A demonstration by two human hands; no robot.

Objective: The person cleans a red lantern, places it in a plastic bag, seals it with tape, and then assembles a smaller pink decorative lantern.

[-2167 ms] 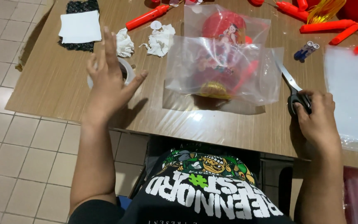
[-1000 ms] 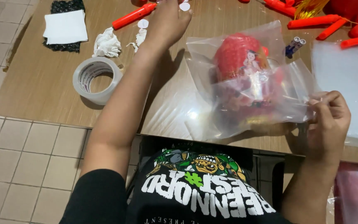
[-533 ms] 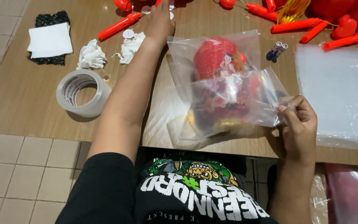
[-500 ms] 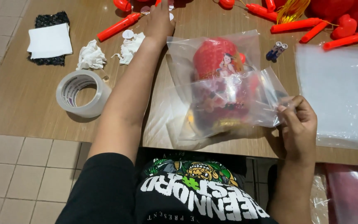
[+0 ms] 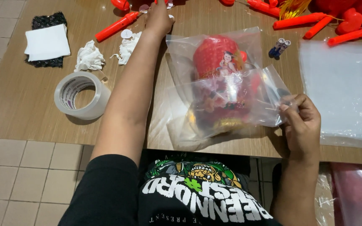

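One clear plastic bag (image 5: 227,96) with a red lantern (image 5: 216,58) inside is being kept on the wooden table (image 5: 21,104) | its folded flap is being pinched by the right hand (image 5: 300,123) | left hand (image 5: 159,19) is being stretched far, fingers hidden among white round stickers (image 5: 126,33) | tape roll (image 5: 81,95) is being left apart.

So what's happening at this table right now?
A person sits at a wooden table. The right hand pinches the folded edge of a clear plastic bag that holds a red lantern-like ornament. The left hand reaches to the far side, among small white round stickers and red sticks. A roll of clear tape lies near the left arm.
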